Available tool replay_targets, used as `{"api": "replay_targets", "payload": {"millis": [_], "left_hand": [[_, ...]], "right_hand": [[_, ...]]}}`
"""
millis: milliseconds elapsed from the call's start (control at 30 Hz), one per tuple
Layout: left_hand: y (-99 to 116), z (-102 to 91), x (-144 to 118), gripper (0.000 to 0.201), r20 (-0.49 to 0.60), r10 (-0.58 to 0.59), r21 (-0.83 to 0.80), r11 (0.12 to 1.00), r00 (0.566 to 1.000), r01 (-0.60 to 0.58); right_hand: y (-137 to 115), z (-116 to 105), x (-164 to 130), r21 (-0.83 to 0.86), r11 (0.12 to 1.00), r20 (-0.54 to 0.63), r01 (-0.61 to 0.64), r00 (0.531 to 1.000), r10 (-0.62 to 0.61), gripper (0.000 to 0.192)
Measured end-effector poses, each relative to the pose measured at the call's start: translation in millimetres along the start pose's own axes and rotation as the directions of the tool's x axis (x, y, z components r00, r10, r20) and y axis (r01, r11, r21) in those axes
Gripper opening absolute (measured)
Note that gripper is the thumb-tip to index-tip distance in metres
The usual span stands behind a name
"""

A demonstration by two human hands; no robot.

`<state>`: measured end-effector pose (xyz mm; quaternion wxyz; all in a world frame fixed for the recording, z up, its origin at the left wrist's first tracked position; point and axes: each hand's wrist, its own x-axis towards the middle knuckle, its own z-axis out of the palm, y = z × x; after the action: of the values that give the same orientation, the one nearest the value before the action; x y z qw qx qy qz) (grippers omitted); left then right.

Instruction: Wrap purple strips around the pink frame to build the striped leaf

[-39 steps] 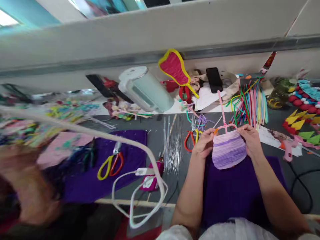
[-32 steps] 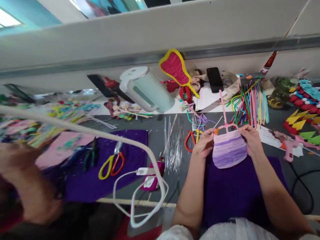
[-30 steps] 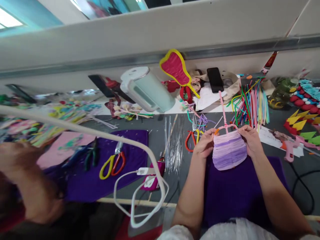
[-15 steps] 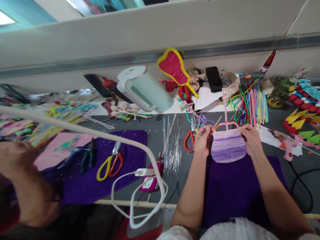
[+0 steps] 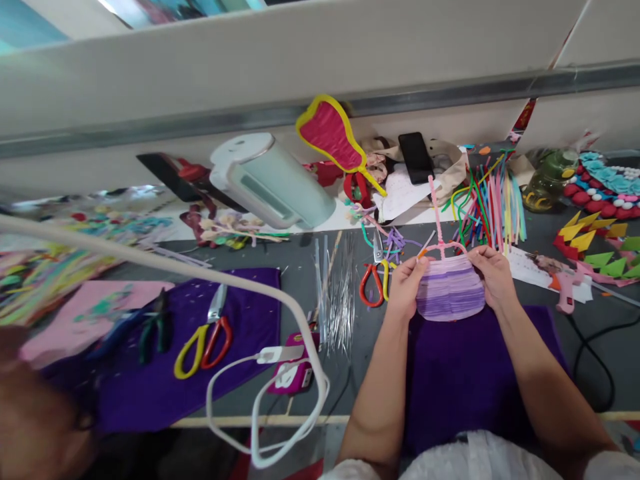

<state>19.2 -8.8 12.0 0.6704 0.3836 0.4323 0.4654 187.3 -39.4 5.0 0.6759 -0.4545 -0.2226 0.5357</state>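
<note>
Here both the left hand (image 5: 406, 288) and the right hand (image 5: 493, 277), fingers closed on the purple woven piece (image 5: 450, 293), hold it above the purple cloth (image 5: 465, 387), the left grip having shifted back to its upper edge.

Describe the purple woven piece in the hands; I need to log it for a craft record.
The woven piece is a rounded, pouch-like shape of fuzzy strands wound in rows, pale lilac at the top and darker purple toward the bottom. A pink stem rises from a pink loop at its top edge. It is held flat-on above a purple cloth, the left hand gripping its left side and the right hand its right side.
</note>
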Motion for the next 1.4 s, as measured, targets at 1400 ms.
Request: {"api": "replay_targets", "payload": {"millis": [1400], "left_hand": [[8.7,3.6,-9.5,0.022,0.165,0.06,0.125,0.989,0.985,-0.081]], "right_hand": [[-7.8,1.3,-5.4,-0.345,0.937,0.112,0.06,0.993,-0.023,0.022]]}}
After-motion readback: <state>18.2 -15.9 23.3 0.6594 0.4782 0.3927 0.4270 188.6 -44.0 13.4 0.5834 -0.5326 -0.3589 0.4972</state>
